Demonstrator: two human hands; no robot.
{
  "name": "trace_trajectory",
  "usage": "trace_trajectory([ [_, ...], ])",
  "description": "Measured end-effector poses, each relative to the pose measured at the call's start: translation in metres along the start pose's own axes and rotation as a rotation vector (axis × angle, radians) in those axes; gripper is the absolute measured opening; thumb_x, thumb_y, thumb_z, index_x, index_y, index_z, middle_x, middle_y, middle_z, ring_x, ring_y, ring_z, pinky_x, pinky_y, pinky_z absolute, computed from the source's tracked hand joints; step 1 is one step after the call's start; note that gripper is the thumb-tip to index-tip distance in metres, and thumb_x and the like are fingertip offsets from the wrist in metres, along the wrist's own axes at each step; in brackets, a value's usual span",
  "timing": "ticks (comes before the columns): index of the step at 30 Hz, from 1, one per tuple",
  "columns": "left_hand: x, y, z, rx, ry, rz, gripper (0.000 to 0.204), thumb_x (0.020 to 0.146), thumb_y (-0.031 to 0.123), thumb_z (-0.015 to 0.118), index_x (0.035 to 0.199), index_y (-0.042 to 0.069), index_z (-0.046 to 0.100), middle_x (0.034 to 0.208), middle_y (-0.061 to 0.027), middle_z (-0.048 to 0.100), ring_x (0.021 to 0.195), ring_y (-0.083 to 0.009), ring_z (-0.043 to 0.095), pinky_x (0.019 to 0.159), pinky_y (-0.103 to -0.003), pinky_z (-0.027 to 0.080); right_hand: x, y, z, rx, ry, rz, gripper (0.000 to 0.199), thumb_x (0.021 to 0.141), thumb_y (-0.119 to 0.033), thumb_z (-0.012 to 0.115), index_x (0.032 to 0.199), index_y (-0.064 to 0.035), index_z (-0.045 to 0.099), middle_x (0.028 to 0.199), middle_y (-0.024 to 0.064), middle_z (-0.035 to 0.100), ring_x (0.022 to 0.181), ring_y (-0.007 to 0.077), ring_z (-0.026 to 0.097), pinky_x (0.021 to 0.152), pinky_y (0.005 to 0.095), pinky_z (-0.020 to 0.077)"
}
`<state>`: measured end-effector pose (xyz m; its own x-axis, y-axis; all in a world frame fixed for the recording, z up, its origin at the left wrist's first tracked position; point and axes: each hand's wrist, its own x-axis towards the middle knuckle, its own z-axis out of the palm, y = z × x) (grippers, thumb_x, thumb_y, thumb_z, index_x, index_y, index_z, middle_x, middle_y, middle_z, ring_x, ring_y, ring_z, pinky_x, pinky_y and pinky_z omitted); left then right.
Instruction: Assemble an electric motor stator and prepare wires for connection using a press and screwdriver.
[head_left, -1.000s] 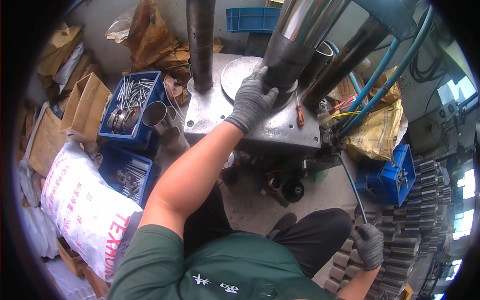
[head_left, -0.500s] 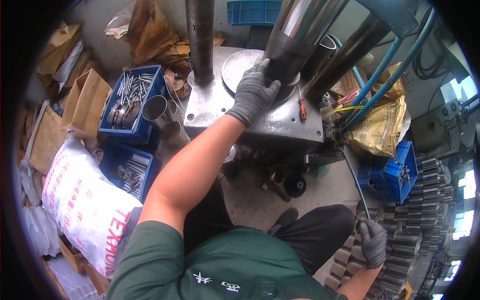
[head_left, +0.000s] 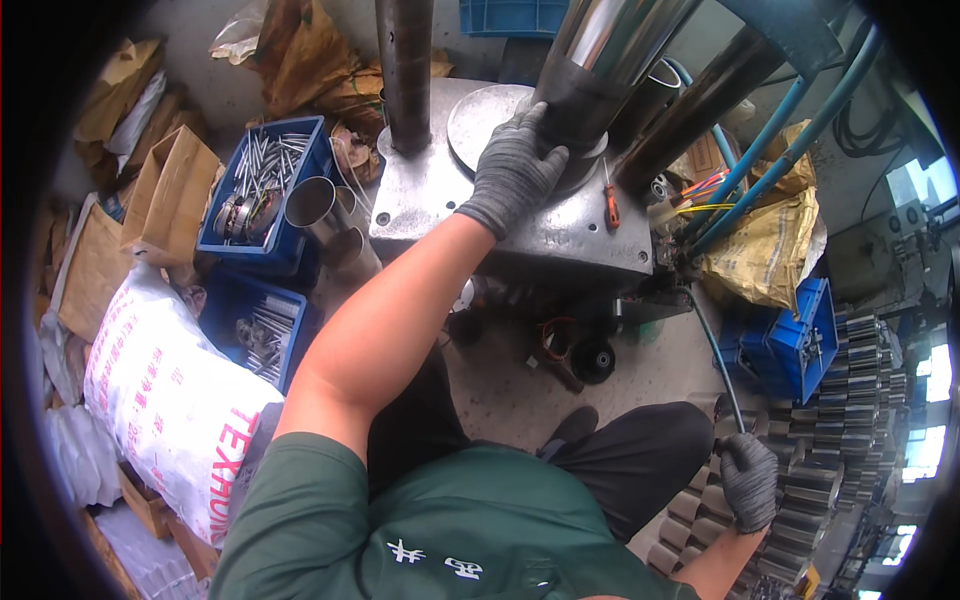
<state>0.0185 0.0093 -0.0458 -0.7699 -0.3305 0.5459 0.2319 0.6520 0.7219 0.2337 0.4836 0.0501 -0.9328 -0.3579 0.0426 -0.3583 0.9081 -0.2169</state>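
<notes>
My left hand [head_left: 515,175], in a grey knit glove, lies curved against a dark metal sleeve [head_left: 580,112], its fingers along the left side and its thumb in front. The sleeve surrounds the lower end of a shiny upright cylinder [head_left: 625,35]. Below is a round plate [head_left: 485,125] on a heavy metal press table [head_left: 430,225]. My right hand [head_left: 749,482], gloved too, is closed around the end of a thin lever rod [head_left: 722,365] that rises from the table's right corner. A screwdriver [head_left: 611,205] with an orange handle lies on the table, right of the sleeve.
Dark posts [head_left: 405,80] rise from the table. Blue hoses [head_left: 790,150] hang at right. On the left stand blue bins [head_left: 310,225] of metal parts, an open wooden box [head_left: 170,200] and a white sack [head_left: 165,390]. Rows of metal cylinders [head_left: 810,485] fill the lower right.
The view has shifted slightly, so the table sits a little further right. My left hand stays against the sleeve, and my right hand stays on the lever rod.
</notes>
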Motion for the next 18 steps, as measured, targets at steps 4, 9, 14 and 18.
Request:
trace_trajectory([
  [4,-0.001,0.0,0.001,0.037,0.013,0.014,0.063,0.087,0.024,0.073,0.142,-0.001,0.054,0.134,-0.0239,0.063,0.127,-0.0375,0.058,0.111,-0.044,0.045,0.001,-0.007,-0.001,0.046,0.007,0.062,0.009,0.081,0.0,0.069,0.09,-0.002,0.069,0.083,0.019,0.068,0.077,0.0387,0.068,0.07,0.0433,0.0541],
  [9,-0.001,-0.002,0.001,0.041,0.037,0.029,0.064,0.086,0.026,0.074,0.141,-0.002,0.054,0.132,-0.0245,0.063,0.126,-0.0378,0.059,0.11,-0.044,0.046,0.006,-0.02,-0.007,0.03,-0.014,0.091,0.01,0.08,-0.002,0.071,0.09,-0.002,0.071,0.083,0.0184,0.067,0.077,0.0376,0.068,0.069,0.0433,0.0532],
  [14,-0.001,-0.002,0.003,0.035,0.034,0.027,0.064,0.086,0.025,0.074,0.14,-0.002,0.055,0.131,-0.0245,0.064,0.125,-0.0384,0.06,0.109,-0.044,0.046,0.009,-0.019,-0.013,-0.004,-0.065,-0.015,0.011,0.08,-0.001,0.069,0.091,-0.0014,0.072,0.084,0.0183,0.067,0.08,0.0376,0.068,0.072,0.043,0.0534],
  [18,-0.001,-0.004,0.004,0.059,0.053,0.04,0.064,0.086,0.025,0.075,0.14,-0.002,0.055,0.131,-0.0242,0.064,0.125,-0.038,0.059,0.11,-0.044,0.046,0.015,-0.013,-0.02,-0.024,-0.158,-0.027,0.014,0.081,0.0,0.067,0.093,-0.0009,0.072,0.086,0.0185,0.068,0.083,0.038,0.068,0.075,0.0426,0.054],
])
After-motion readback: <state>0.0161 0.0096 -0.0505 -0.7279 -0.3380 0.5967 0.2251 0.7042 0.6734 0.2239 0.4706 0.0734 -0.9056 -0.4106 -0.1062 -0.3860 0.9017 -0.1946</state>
